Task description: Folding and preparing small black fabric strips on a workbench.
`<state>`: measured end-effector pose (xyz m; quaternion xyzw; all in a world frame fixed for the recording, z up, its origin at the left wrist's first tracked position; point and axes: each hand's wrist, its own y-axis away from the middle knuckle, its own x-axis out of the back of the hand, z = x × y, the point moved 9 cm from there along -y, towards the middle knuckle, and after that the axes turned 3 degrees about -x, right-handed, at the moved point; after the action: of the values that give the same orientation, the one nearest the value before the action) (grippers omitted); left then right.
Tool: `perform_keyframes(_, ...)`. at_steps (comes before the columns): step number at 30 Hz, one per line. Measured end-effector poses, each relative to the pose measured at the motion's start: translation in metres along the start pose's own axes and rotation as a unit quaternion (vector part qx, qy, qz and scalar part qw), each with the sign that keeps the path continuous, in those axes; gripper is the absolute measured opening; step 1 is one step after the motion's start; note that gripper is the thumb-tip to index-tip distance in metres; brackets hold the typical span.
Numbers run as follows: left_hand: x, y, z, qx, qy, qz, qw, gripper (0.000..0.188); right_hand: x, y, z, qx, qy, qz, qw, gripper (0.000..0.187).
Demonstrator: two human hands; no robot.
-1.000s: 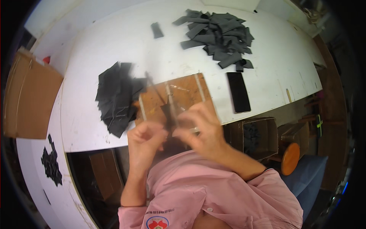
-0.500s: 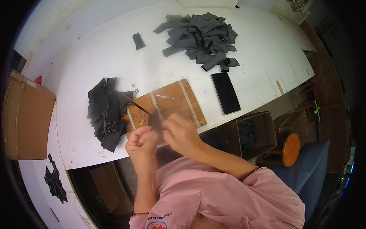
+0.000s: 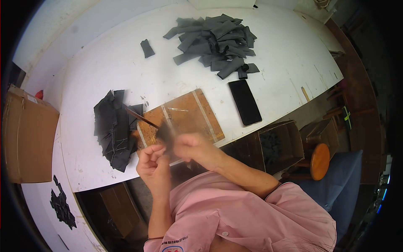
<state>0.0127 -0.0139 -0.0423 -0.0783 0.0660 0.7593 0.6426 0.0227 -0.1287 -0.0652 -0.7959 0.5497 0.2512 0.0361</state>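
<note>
Bright, even light whitens the worktop (image 3: 289, 54), the right side sinks into dimness, straight edges bend toward blackened corners, and blur softens the right hand (image 3: 192, 148) near centre.

Two hands brought close together at the near edge of a wooden board (image 3: 191, 117).
At that edge, the left hand (image 3: 154, 168) and right hand (image 3: 195, 148) are held with fingers curled; a dark piece (image 3: 166, 133) beside them is blurred, and whether it is gripped cannot be told. A thin stick (image 3: 142, 118) is slanted across the board's left part. Dark cloth (image 3: 112, 130) is stacked left of the board, grey strips (image 3: 226, 44) are heaped beyond it, and a phone (image 3: 245, 103) is laid to its right.
</note>
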Motion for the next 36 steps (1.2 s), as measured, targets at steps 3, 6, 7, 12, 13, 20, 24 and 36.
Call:
perform_keyframes(3,-0.025,0.006,0.003,0.099,0.2,-0.129,0.966,0.026,-0.001,0.001,0.005,-0.012,-0.089,-0.033,0.995,0.013)
perform_keyframes(6,-0.05,0.032,0.017,0.234,0.396,-0.245,0.853,0.04,-0.022,0.009,-0.012,0.014,-0.14,-0.099,0.985,0.013)
perform_keyframes(7,-0.048,0.025,0.024,0.157,0.304,-0.239,0.909,0.043,-0.02,0.009,-0.025,0.056,-0.097,-0.082,0.99,0.013)
perform_keyframes(12,-0.016,0.012,0.056,-0.129,-0.103,-0.055,0.985,0.029,-0.022,0.011,-0.073,0.19,0.103,-0.019,0.976,0.008)
perform_keyframes(13,-0.018,0.011,0.065,-0.172,-0.123,-0.046,0.976,0.02,-0.025,0.008,-0.078,0.192,0.101,-0.026,0.976,0.008)
perform_keyframes(20,-0.019,-0.021,0.103,-0.125,0.079,-0.002,0.989,0.013,-0.049,-0.01,-0.143,0.242,0.234,0.008,0.942,0.015)
perform_keyframes(24,-0.05,-0.045,0.108,0.059,0.472,-0.243,0.846,0.02,-0.065,-0.032,-0.16,0.167,0.182,-0.085,0.965,0.019)
perform_keyframes(36,-0.044,-0.053,0.023,0.301,0.589,-0.121,0.74,0.028,-0.031,-0.083,-0.079,-0.018,0.002,-0.104,0.994,0.026)
